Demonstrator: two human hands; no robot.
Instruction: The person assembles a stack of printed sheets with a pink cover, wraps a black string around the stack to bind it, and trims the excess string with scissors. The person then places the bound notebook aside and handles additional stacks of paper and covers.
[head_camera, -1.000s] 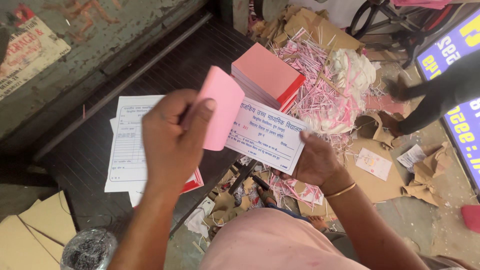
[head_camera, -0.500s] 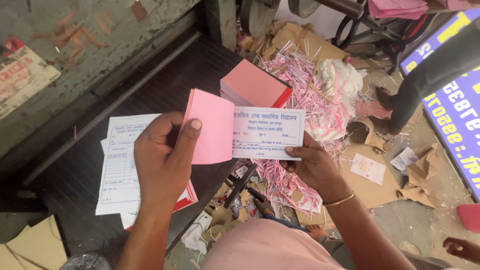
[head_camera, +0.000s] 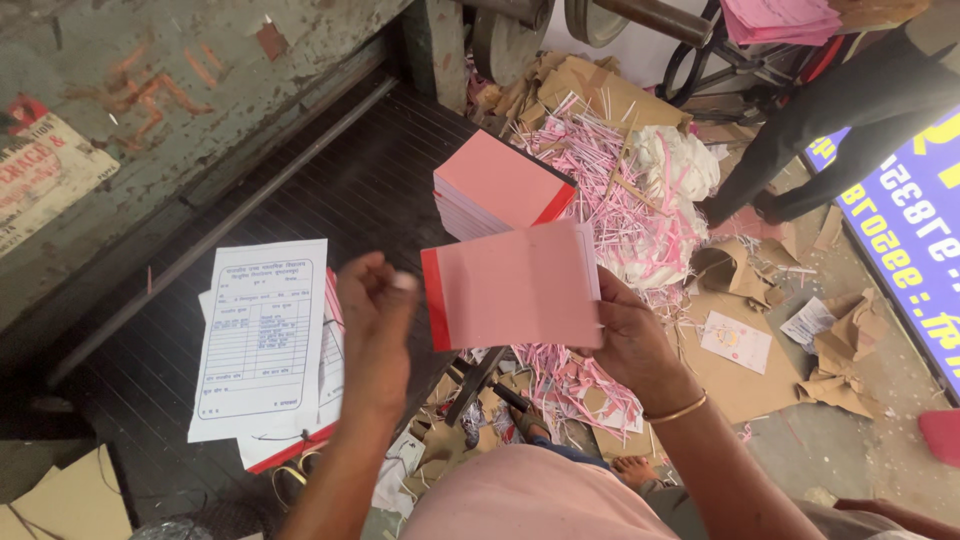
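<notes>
Pink paper fills the middle of the frame: a pad of pink sheets (head_camera: 515, 285) with a red strip down its left edge. The right hand (head_camera: 630, 340) holds this pad by its right side, with the thumb on the front and the fingers behind. The left hand (head_camera: 375, 320) is just left of the pad and not touching it; its fingertips are pinched together on nothing. Just above the pad, a stack of pink pads (head_camera: 500, 185) sits on the dark ribbed table (head_camera: 340, 190). At the left of the frame, white printed forms (head_camera: 260, 335) lie on the table, with a red-edged pad under them. Right of the stack is a big heap of pink and white paper strips (head_camera: 630, 185). Brown cardboard scraps (head_camera: 750, 360) lie on the floor at the lower right. Another person's dark trouser legs (head_camera: 830, 120) stand at the upper right, beside a blue sign (head_camera: 910, 220).
</notes>
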